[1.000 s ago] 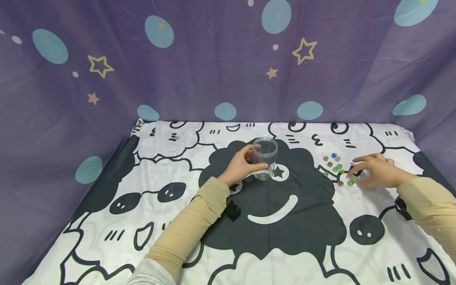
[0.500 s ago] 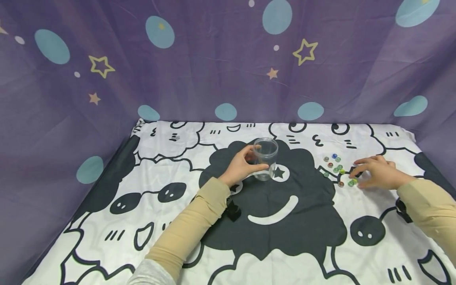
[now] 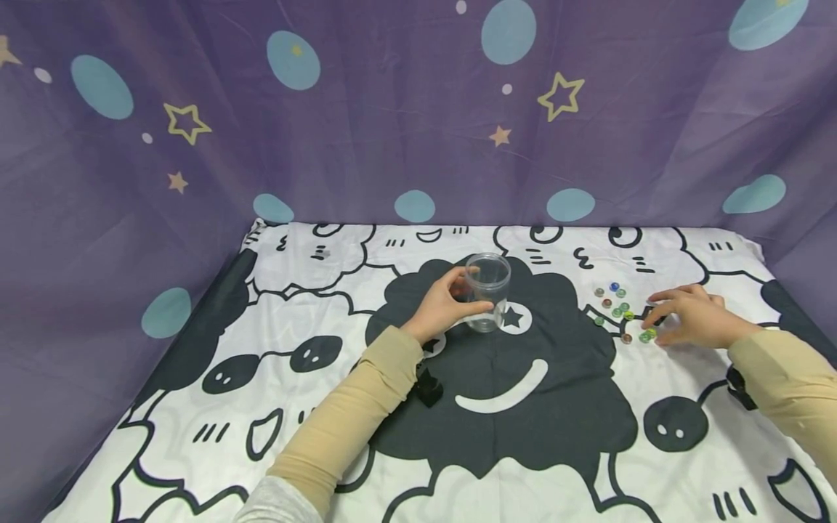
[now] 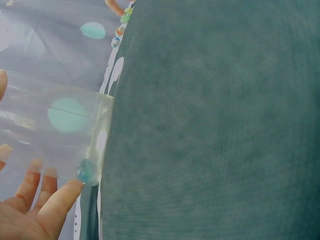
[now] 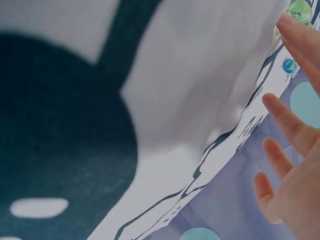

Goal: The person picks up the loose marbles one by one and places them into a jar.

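In the head view my left hand (image 3: 439,306) grips a clear plastic cup (image 3: 487,290), thumb and fingers around its side. The cup stands upright on the dark patch of the cloth. A blue-green marble (image 4: 86,170) shows at the cup's base in the left wrist view. Over to the right, my right hand (image 3: 696,318) hovers low beside a loose group of glass marbles (image 3: 617,311). Its fingers (image 5: 287,120) are spread and slightly bent. A green marble (image 5: 300,10) lies close to the fingertips in the right wrist view; I see nothing held there.
A white cloth (image 3: 562,483) with black cartoon drawings covers the table. Purple curtains (image 3: 366,131) with stars and ovals rise behind and at the sides. A blue marble (image 3: 615,287) lies at the far side of the group. Black devices (image 3: 429,386) sit by the wrists.
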A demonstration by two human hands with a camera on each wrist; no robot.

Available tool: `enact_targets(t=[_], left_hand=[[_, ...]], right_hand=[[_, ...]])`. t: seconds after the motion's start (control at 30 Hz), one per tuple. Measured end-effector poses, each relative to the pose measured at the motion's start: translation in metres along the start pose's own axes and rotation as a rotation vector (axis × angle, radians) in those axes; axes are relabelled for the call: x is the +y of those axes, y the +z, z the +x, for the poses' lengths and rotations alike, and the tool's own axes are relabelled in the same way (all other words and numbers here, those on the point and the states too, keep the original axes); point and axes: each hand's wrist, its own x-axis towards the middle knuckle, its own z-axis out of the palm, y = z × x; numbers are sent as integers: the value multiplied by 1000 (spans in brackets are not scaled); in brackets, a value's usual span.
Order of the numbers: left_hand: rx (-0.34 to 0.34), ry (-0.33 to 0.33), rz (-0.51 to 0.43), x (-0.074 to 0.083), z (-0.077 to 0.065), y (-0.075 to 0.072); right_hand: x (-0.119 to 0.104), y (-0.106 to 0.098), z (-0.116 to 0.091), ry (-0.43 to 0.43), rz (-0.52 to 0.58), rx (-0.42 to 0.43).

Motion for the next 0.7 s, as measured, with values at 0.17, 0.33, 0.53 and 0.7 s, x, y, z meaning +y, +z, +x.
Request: enact_targets(t=[0.17, 0.33, 0.53, 0.7], left_hand=[[-3, -10, 1, 0, -1, 0], [-5, -9, -2, 0, -1, 0], [-6, -8, -6, 0, -1, -1], [-8, -15, -10, 1, -1, 0]], right_hand=[[-1, 1, 0, -6, -6, 10], [-1, 1, 0, -1, -20, 11], [-1, 0, 1, -3, -26, 13], [-1, 1, 0, -4, -19, 16]])
